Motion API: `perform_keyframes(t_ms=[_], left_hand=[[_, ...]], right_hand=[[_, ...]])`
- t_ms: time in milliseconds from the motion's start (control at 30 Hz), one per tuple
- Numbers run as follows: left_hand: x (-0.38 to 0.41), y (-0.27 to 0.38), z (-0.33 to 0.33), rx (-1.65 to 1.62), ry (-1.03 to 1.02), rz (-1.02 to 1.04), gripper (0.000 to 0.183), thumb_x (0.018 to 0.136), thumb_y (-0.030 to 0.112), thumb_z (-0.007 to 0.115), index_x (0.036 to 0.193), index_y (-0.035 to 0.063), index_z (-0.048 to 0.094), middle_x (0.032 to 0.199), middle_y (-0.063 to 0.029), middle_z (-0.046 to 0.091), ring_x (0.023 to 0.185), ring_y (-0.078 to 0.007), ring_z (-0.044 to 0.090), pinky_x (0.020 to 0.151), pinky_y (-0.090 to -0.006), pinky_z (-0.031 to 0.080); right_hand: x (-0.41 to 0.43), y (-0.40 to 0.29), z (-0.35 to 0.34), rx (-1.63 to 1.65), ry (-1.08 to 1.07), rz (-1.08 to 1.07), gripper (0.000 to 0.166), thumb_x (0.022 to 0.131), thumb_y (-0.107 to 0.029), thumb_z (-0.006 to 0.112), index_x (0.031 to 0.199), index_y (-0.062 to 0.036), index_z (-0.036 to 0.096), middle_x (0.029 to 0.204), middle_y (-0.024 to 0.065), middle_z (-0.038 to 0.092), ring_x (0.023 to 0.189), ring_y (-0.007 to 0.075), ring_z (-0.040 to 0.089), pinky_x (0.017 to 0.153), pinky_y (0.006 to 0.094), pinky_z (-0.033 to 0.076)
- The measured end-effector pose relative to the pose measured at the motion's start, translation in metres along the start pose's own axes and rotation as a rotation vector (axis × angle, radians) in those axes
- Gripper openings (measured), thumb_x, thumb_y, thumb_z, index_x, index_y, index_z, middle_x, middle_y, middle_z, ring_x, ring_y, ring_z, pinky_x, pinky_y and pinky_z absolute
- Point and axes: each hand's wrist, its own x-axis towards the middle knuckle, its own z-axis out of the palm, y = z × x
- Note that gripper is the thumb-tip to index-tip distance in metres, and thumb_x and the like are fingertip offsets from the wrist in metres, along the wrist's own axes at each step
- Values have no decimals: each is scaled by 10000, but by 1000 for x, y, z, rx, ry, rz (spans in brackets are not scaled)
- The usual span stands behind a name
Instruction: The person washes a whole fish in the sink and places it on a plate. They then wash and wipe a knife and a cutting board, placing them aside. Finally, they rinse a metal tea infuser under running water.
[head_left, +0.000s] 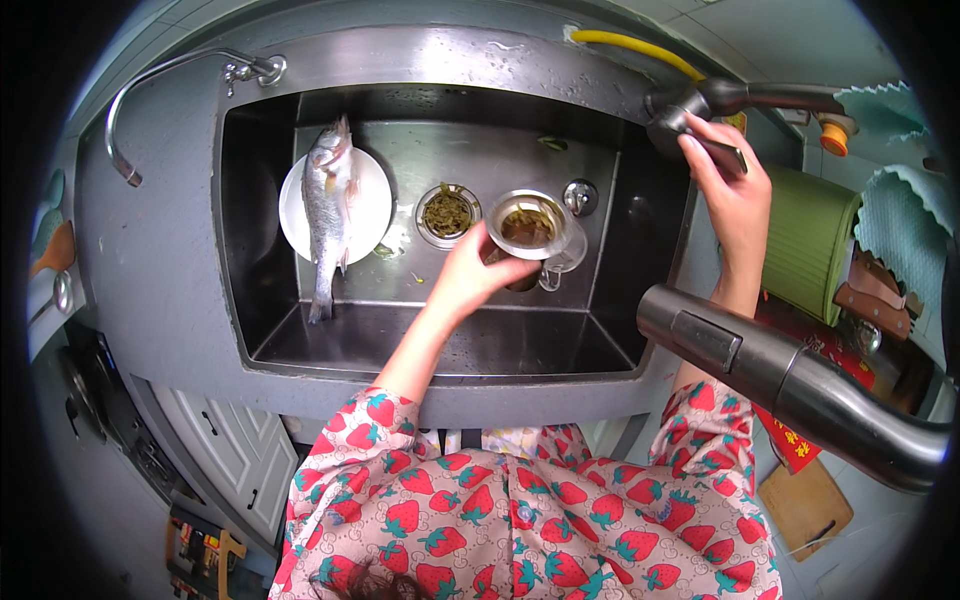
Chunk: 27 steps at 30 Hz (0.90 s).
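Observation:
My left hand (476, 270) grips a round metal tea strainer cup (496, 225) over the right half of the steel sink (480, 142). Wet tea leaves (529, 222) sit in brownish liquid inside it. Partly hidden behind it is a clear glass cup (574, 251) with a handle; I cannot tell whether my hand touches that too. My right hand (729, 176) pinches the lever handle (718, 152) of the dark metal kitchen faucet at the sink's back right. More leaves (448, 211) fill the drain basket (474, 237), left of the strainer cup. No water stream is visible.
A whole fish (328, 202) lies across a white plate (371, 199) in the sink's left side. A shiny round metal piece (580, 197) rests near the glass. The faucet's thick spout (720, 337) crosses the right foreground. A thin curved tap (124, 97) stands back left; a green bin-like container (806, 232) is at right.

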Motion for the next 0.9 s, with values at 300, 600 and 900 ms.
perform_keyframes(t_ms=[300,600,900], left_hand=[[25,-2,19,-922,-322,-285,584,933,501,408,1207,-12,465,987,-202,614,888,-295,641,786,-398,546],[27,3,45,-1237,-352,-431,622,904,550,441,1159,-16,485,1028,-160,582,895,-258,582,711,-331,517],[36,12,63,-1430,-240,-417,520,860,445,601,1135,16,499,998,-122,571,908,-252,562,784,-371,519]], right_hand=[[-2,1,7,-110,-91,-198,197,807,10,665,1003,-8,676,879,44,607,748,85,595,667,205,500],[-3,0,8,-127,-73,-215,183,805,9,662,988,0,671,890,60,614,760,100,608,672,222,521],[-22,-2,21,58,74,-76,564,780,-8,695,1304,-77,497,1175,78,528,773,100,581,662,212,507]])
